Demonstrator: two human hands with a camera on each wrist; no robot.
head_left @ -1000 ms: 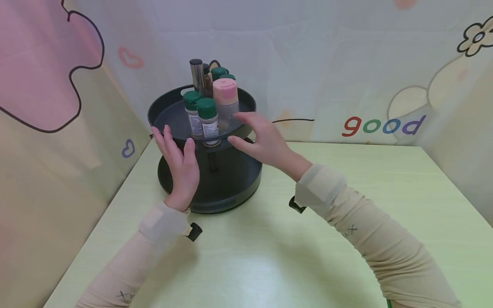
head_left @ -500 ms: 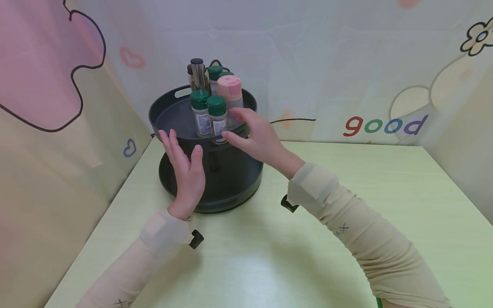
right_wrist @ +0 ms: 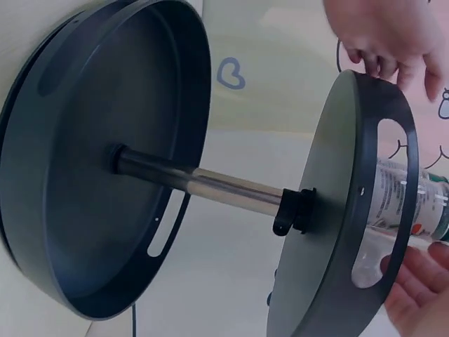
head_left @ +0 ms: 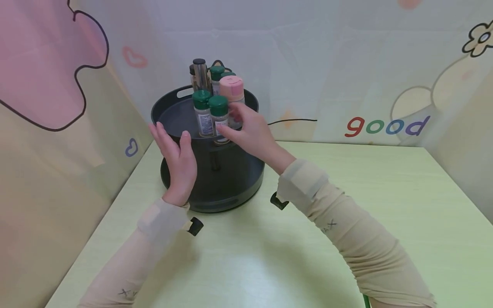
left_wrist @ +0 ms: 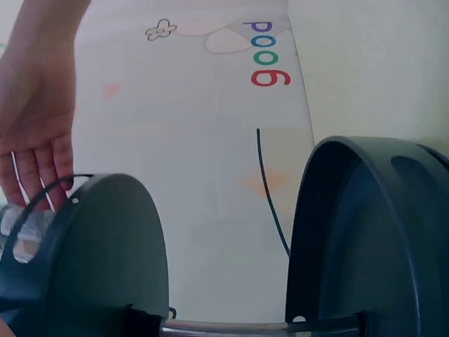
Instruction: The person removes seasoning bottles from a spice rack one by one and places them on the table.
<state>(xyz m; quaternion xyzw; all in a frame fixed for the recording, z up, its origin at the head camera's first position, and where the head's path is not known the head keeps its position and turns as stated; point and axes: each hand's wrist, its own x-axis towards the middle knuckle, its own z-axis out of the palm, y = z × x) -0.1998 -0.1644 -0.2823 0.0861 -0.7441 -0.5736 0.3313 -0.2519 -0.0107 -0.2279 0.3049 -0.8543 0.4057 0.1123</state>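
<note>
R hand (head_left: 252, 131) by grn-cap btl (head_left: 219, 112)

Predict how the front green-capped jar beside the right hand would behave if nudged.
The green-capped jar might tip if pushed high, being taller than wide. Once down, its round body could roll, though the upper tray's raised rim would probably stop it. Its smooth-looking, straight sides suggest a stiff wall.

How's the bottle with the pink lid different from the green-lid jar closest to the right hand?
The pink-lid bottle has a wider, pink lid; the green-lid jar has a narrower, green one.
The bottle stands farther back; the jar stands nearer the front.
Both stand upright on the top tray.
</note>
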